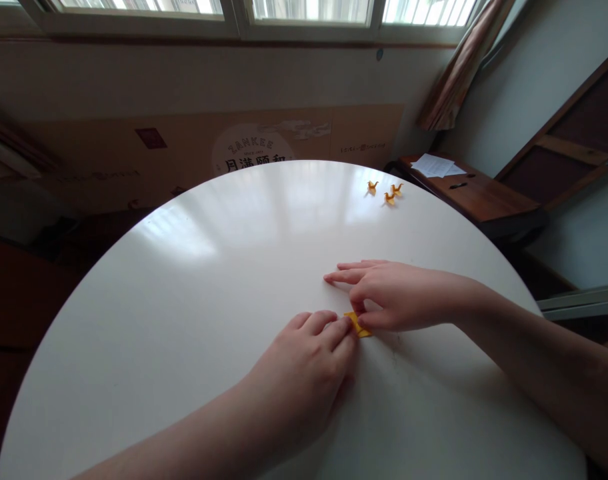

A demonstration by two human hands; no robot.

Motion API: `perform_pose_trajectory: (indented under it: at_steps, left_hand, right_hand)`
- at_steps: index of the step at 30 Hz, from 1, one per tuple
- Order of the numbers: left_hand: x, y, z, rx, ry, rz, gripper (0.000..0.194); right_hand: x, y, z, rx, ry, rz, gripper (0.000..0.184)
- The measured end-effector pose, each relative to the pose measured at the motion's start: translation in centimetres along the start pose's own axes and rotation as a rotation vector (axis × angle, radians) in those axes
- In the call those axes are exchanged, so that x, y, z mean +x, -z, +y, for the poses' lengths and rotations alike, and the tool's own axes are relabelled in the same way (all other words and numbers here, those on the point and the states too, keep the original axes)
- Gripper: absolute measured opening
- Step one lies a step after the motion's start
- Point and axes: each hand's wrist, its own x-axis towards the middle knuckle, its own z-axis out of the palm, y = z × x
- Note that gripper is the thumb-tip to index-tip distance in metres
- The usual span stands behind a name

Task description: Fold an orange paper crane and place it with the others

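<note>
A small piece of yellow-orange paper (357,324) lies flat on the round white table (209,280), mostly hidden between my two hands. My left hand (304,367) rests on the table with its fingertips pressed onto the paper's left edge. My right hand (394,293) pinches the paper's right side with thumb and a bent finger, while its other fingers stretch out flat to the left. Three small folded orange paper cranes (387,192) stand near the table's far right edge.
A cardboard sheet with printed lettering (254,150) leans against the wall below the window. To the right stand a dark wooden side table (479,197) with white papers (437,165) and a pen, and a curtain (459,73).
</note>
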Motion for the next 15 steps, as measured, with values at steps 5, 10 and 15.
perform_pose_trajectory:
  at_steps: [5, 10, 15]
  left_hand:
    - [-0.1, 0.0, -0.1, 0.007, -0.003, -0.012, 0.035]
    - [-0.1, 0.0, -0.1, 0.011, -0.003, -0.011, 0.033]
    - [-0.1, -0.1, 0.1, -0.012, 0.013, -0.012, 0.031]
  right_hand:
    - [-0.2, 0.3, -1.0, -0.057, -0.040, 0.005, 0.022]
    - [-0.4, 0.3, -1.4, -0.087, -0.069, 0.001, 0.024]
    - [-0.6, -0.2, -0.7, -0.120, -0.080, 0.053, 0.028]
